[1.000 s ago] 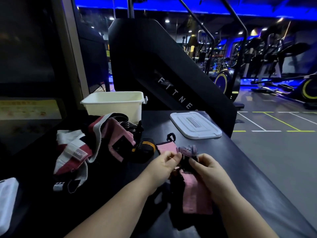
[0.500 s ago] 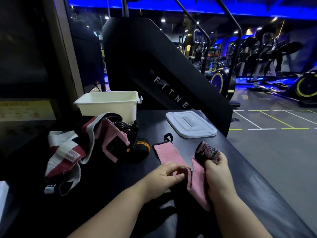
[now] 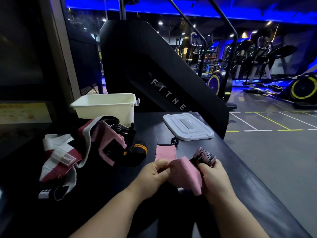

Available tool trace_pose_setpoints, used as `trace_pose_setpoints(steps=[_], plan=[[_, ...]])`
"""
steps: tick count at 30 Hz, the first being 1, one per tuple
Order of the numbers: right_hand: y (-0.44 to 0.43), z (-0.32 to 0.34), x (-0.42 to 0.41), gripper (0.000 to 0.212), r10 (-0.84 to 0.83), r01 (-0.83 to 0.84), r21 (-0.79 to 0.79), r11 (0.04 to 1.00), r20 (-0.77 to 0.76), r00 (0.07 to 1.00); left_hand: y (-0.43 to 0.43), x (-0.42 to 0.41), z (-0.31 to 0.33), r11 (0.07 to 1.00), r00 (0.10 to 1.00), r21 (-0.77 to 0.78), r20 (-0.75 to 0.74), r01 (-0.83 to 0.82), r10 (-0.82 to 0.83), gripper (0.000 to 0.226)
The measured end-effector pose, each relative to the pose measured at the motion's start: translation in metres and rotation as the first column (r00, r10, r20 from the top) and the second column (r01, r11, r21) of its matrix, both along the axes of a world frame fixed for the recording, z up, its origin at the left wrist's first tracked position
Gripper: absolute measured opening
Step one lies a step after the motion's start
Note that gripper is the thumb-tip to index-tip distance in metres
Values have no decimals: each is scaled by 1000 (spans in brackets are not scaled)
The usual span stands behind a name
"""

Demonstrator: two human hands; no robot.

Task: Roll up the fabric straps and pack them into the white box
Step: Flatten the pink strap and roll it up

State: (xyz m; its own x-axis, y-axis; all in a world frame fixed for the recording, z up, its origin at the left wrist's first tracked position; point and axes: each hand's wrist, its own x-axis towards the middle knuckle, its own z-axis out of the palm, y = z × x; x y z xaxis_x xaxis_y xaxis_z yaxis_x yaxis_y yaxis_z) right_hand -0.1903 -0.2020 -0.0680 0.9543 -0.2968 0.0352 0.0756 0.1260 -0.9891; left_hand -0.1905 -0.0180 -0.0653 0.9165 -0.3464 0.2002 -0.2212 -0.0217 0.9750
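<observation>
Above the worktop (image 3: 248,186), forearms angled inward, left hand (image 3: 152,174) pinched the pink strap (image 3: 185,172) with curled fingers (image 3: 161,164), right hand (image 3: 214,177) gripped its rolled end (image 3: 205,156)

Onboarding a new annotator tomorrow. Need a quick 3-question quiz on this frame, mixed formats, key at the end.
1. True or false: the lid sits closed on the white box.
2. Multiple choice: what does the right hand grip? A. the rolled end of the pink strap. B. the lid. C. nothing.
3. Fill in: the left hand pinches the flat part of the ___ strap.

Key:
1. False. The lid lies flat on the table, to the right of the white box.
2. A.
3. pink.
</observation>
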Motion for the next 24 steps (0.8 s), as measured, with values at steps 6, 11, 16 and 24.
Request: trace_pose_setpoints(steps=[6,11,16,24], plan=[[-11,1,-10,47,82,-82,18,996,-3,997,10,2,6,994,997,82,32,-77,75,14],[-27,-3,-11,64,34,-37,-77,996,-37,999,13,5,5,936,971,272,149,-222,187,37],[-45,-12,-14,85,-118,93,-221,971,-106,987,15,3,9,842,955,455,201,-290,220,54],[-80,-1,-39,89,-233,107,-602,791,-135,963,10,-3,19,577,963,772,190,-266,191,46]])
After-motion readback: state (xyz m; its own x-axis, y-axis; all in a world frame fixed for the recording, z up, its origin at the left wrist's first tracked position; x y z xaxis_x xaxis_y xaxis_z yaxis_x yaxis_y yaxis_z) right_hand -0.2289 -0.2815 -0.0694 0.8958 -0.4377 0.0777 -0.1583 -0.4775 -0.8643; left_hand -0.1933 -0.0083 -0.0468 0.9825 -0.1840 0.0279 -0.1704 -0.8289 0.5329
